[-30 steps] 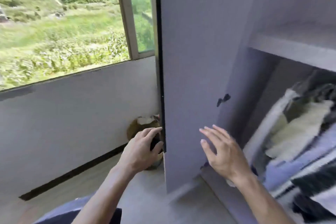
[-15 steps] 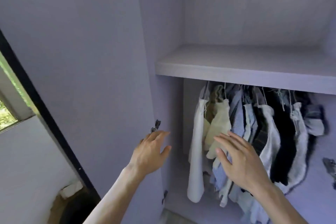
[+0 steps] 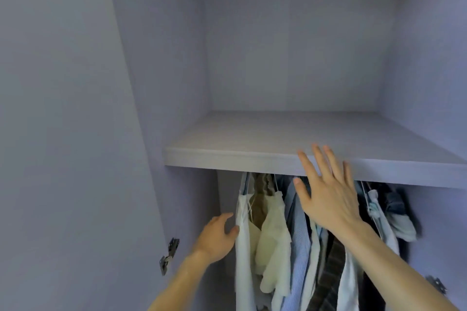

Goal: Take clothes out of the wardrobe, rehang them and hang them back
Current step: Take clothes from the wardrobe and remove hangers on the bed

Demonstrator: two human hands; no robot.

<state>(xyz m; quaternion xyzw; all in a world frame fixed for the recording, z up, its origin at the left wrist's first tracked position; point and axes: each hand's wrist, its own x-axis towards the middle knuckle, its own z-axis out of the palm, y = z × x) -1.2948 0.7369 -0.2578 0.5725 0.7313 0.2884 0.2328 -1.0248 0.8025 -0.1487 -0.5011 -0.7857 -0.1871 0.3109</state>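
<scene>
**Door open, hands reach the clothes**

The left hand point(image 3: 217, 237) is loosely open. Its thumb and forefinger touch the left edge of the white garment point(image 3: 243, 240) but do not close on it. The right hand point(image 3: 326, 199) is raised with fingers spread wide, holding nothing, in front of the shelf point(image 3: 227, 159) edge and the tops of the hanging clothes point(image 3: 300, 247).

Those clothes hang in a tight row under the shelf: the white garment furthest left, a cream top point(image 3: 274, 230) beside it, a dark checked piece point(image 3: 331, 278) further right. The wardrobe door point(image 3: 63, 134) stands open at the left, with a hinge point(image 3: 171, 252) low on it.

A second ago both hands were at the door's edge. Half a second ago they hung open, short of the clothes. Since then the left has reached the white cloth and the right has climbed to shelf height (the view has tilted up too).

So opening looks finished and taking out is only beginning, with every piece still hanging. The rail itself is hidden behind the shelf edge.
</scene>
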